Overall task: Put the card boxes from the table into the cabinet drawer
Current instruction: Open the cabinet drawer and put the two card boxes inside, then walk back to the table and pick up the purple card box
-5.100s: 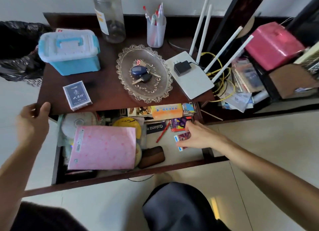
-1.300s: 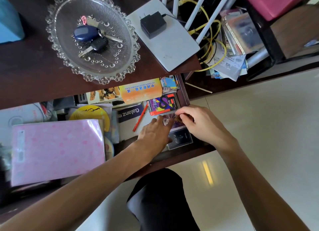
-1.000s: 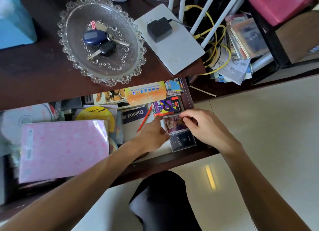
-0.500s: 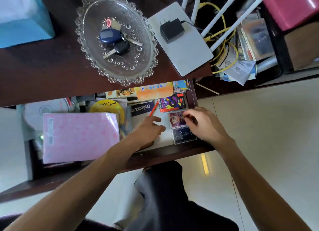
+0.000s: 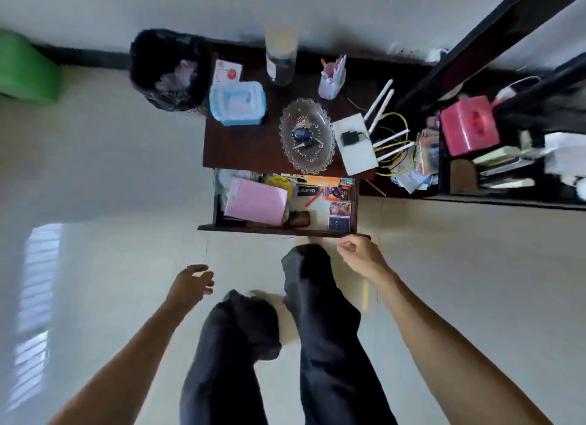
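The cabinet drawer (image 5: 279, 231) stands pulled open below the dark table (image 5: 244, 145). At its right side lie two card boxes, a purple one (image 5: 340, 209) and a dark blue one (image 5: 339, 224) in front of it. My right hand (image 5: 358, 255) hovers just in front of the drawer's right front corner, fingers loosely curled, holding nothing. Well clear of the drawer, over the floor to the left, my left hand (image 5: 192, 285) has its fingers apart and empty. I see no card box on the table top.
The drawer also holds a pink folder (image 5: 255, 201), a yellow disc and a red pen. On the table stand a blue-lidded box (image 5: 237, 107), a glass dish with keys (image 5: 307, 136), a router (image 5: 358, 148), a bottle and a pen cup. A black bin (image 5: 169, 69) stands left, shelves right.
Both hands have come out of the drawer, leaving the two card boxes lying at its right side. The view has pulled far back and up, showing the whole cabinet and my legs.
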`<state>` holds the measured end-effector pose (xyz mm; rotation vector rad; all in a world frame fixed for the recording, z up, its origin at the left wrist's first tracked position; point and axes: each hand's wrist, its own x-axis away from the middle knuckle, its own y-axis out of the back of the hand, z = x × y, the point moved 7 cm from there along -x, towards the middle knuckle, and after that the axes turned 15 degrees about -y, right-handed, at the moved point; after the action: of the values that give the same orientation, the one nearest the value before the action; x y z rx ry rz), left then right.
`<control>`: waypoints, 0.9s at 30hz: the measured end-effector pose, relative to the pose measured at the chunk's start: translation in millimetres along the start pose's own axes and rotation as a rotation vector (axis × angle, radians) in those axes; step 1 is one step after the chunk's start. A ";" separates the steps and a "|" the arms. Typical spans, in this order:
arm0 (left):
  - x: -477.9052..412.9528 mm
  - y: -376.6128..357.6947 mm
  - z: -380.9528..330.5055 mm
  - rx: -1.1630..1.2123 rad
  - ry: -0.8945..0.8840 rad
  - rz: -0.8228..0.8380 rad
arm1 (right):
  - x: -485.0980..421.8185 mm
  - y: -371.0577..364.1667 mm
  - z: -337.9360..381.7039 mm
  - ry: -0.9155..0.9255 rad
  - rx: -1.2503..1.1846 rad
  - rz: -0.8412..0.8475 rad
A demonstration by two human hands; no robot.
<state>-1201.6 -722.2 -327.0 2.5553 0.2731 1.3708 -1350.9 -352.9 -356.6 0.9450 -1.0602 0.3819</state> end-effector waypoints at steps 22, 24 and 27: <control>520.5 -53.9 192.2 1.093 0.398 -0.917 | 328.5 -45.8 149.5 0.440 1.093 0.215; 548.7 -114.4 210.1 1.246 0.504 -0.986 | 352.4 -91.7 165.6 0.561 1.240 0.221; 586.9 -203.7 213.6 1.507 0.642 -1.090 | 396.4 -166.7 167.0 0.612 1.322 0.321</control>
<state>-714.2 -393.3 -34.1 1.5195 3.0844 1.5119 -1146.1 -645.3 -64.3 1.6319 -0.2717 1.6405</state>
